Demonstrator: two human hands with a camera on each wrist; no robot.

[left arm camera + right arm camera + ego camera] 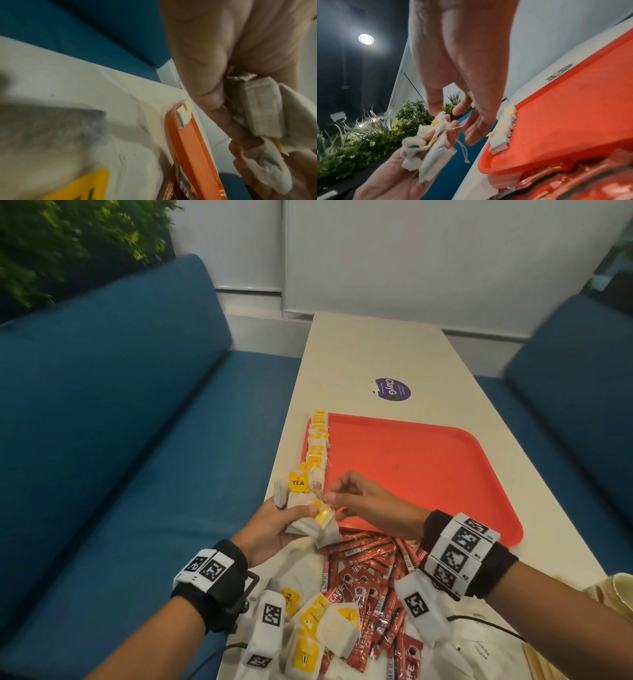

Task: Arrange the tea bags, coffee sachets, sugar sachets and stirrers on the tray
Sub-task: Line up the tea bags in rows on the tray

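Note:
My left hand (294, 510) grips a bunch of white tea bags (305, 522) with yellow tags just off the near left corner of the red tray (428, 467). The bunch (428, 146) has loose strings hanging from it. My right hand (334, 496) pinches at the top of one bag in the bunch (264, 108) with thumb and fingertips. A row of tea bags (317, 440) lies along the tray's left edge. Red coffee sachets (370, 570) are piled on the table in front of the tray, beside loose tea bags (322, 625). White sugar sachets (479, 648) and wooden stirrers (544, 662) lie at the bottom right.
The long white table (376, 354) carries a purple sticker (392, 389) beyond the tray. Blue benches stand on the left (120, 440) and right (582, 388). A paper cup (620, 590) sits at the right edge. Most of the tray floor is bare.

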